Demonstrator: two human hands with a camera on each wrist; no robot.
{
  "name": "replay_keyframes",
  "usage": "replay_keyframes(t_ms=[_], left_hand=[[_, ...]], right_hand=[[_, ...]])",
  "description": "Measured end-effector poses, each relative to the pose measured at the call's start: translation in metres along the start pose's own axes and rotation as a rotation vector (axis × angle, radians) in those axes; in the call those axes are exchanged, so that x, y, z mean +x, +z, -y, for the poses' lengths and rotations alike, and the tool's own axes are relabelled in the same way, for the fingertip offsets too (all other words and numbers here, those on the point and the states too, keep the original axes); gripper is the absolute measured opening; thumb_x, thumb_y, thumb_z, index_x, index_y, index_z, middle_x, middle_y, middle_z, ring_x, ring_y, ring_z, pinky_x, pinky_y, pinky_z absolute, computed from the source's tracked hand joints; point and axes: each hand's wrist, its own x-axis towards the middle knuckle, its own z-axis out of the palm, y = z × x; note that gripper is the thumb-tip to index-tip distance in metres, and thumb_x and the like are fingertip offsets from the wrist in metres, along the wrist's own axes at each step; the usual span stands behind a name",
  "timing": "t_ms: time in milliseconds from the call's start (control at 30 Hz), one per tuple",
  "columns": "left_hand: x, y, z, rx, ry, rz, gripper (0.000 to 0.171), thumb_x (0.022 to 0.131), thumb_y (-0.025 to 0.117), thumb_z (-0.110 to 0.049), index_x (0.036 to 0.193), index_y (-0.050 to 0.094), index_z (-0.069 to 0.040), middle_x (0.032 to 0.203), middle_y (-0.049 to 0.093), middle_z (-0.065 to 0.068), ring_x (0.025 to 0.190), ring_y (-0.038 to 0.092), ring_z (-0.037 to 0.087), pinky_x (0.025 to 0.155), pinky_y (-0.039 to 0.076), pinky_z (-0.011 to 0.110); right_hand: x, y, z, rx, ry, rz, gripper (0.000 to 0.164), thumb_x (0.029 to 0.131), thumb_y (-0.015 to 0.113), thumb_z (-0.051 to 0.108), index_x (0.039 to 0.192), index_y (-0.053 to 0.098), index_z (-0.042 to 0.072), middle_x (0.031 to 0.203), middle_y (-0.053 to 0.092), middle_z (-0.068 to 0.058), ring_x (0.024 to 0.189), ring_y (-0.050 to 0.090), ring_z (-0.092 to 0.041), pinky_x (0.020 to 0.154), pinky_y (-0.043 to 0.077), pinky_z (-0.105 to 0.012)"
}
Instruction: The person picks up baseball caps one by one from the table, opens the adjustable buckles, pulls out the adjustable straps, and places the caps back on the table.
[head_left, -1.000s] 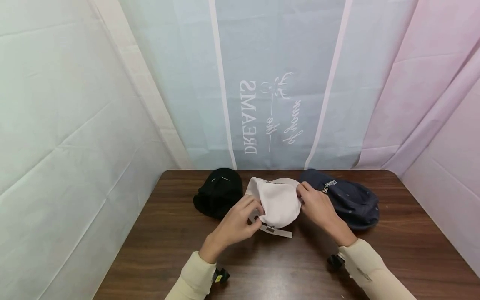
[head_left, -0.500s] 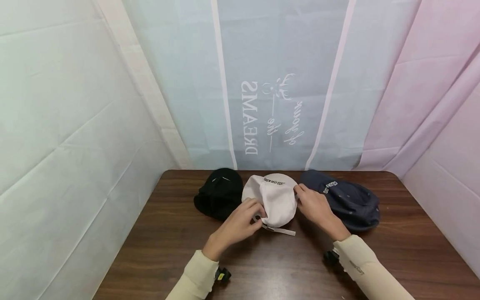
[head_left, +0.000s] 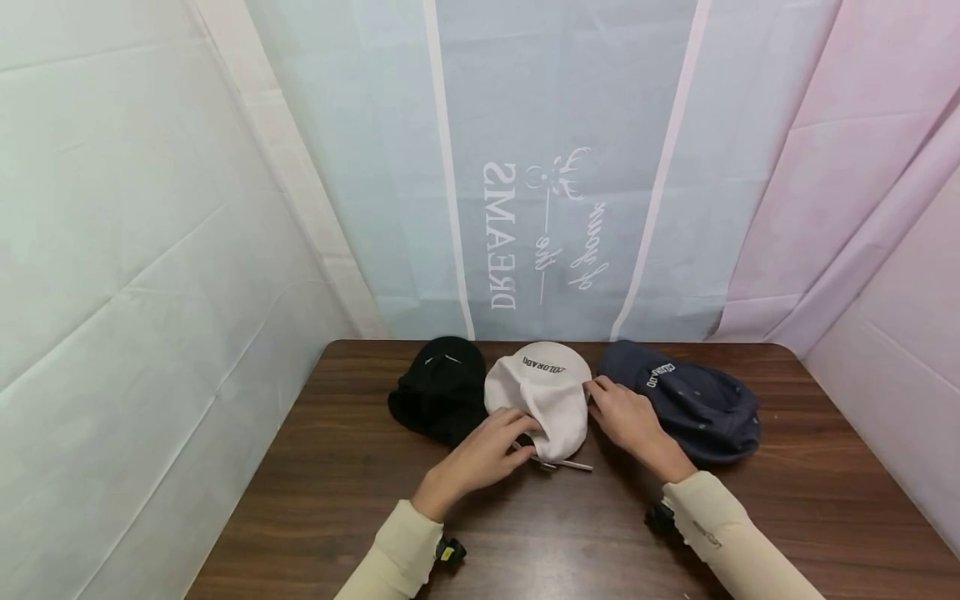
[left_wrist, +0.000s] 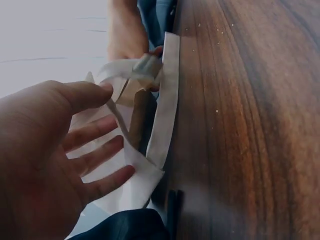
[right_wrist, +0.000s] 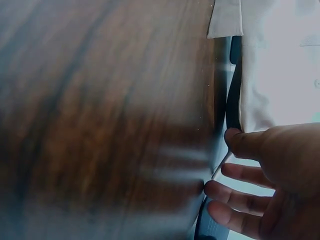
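A white baseball cap (head_left: 551,400) with dark COLORADO lettering lies between two other caps, its brim toward the back wall. My left hand (head_left: 491,450) pinches the cap's near left edge by the back opening. In the left wrist view, the thumb (left_wrist: 92,95) lies against that fabric edge, and the loose strap (left_wrist: 167,105) stretches along the tabletop. At the cap's right side, my right hand (head_left: 630,421) pinches the edge where brim and crown meet. The right thumb (right_wrist: 245,142) sits on the cap's rim in the right wrist view, with the other fingers below it.
A black cap (head_left: 438,387) sits directly left of the white one. To the right lies a navy cap (head_left: 693,404), also lettered. All rest on a brown wooden table (head_left: 525,542), near its back edge. A cloth backdrop (head_left: 555,100) with white lettering hangs behind.
The white cap has turned and shifted slightly left, its brim and lettering now showing more fully. Both hands moved with it, the right one inward and lower. The other caps stayed put.
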Motion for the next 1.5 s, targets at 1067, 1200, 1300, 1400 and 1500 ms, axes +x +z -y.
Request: replay_keyframes(t_ms=[1067, 1200, 1300, 1400, 1500], left_hand=[[0.002, -0.005, -0.022, -0.008, 0.091, -0.093, 0.019, 0.106, 0.065, -0.016, 0.121, 0.076, -0.018, 0.117, 0.072, -0.006, 0.106, 0.067, 0.006, 0.091, 0.054, 0.02], [0.004, -0.006, -0.024, -0.011, 0.114, -0.124, 0.019, 0.105, 0.065, -0.014, 0.121, 0.076, -0.018, 0.114, 0.072, -0.006, 0.101, 0.065, 0.007, 0.087, 0.053, 0.018], [0.006, -0.006, -0.026, -0.015, 0.127, -0.158, 0.018, 0.105, 0.066, -0.013, 0.12, 0.076, -0.017, 0.114, 0.072, -0.005, 0.098, 0.065, 0.006, 0.085, 0.052, 0.016], [0.01, -0.006, -0.029, -0.039, 0.143, -0.186, 0.018, 0.105, 0.066, -0.011, 0.119, 0.076, -0.016, 0.113, 0.072, -0.005, 0.093, 0.063, 0.005, 0.082, 0.05, 0.013], [0.015, -0.005, -0.033, -0.074, 0.156, -0.201, 0.019, 0.105, 0.064, -0.009, 0.119, 0.076, -0.014, 0.112, 0.072, -0.005, 0.091, 0.062, 0.004, 0.081, 0.048, 0.01]], right_hand=[[-0.018, -0.032, 0.001, 0.095, 0.058, 0.0, 0.031, 0.096, 0.078, 0.018, 0.125, 0.074, 0.007, 0.124, 0.072, -0.013, 0.102, 0.074, -0.031, 0.075, 0.06, -0.05], [-0.021, -0.046, 0.0, 0.102, 0.073, -0.006, 0.027, 0.097, 0.077, 0.019, 0.122, 0.076, 0.008, 0.124, 0.072, -0.013, 0.104, 0.074, -0.032, 0.076, 0.06, -0.051], [-0.025, -0.056, -0.003, 0.104, 0.08, -0.001, 0.026, 0.098, 0.076, 0.019, 0.121, 0.076, 0.008, 0.125, 0.072, -0.013, 0.105, 0.073, -0.033, 0.077, 0.06, -0.052], [-0.03, -0.066, -0.007, 0.111, 0.084, -0.005, 0.026, 0.097, 0.076, 0.018, 0.121, 0.076, 0.008, 0.125, 0.072, -0.013, 0.108, 0.072, -0.033, 0.079, 0.06, -0.054], [-0.035, -0.075, -0.012, 0.116, 0.076, -0.016, 0.025, 0.096, 0.078, 0.017, 0.12, 0.077, 0.009, 0.125, 0.073, -0.013, 0.111, 0.072, -0.035, 0.081, 0.06, -0.056]])
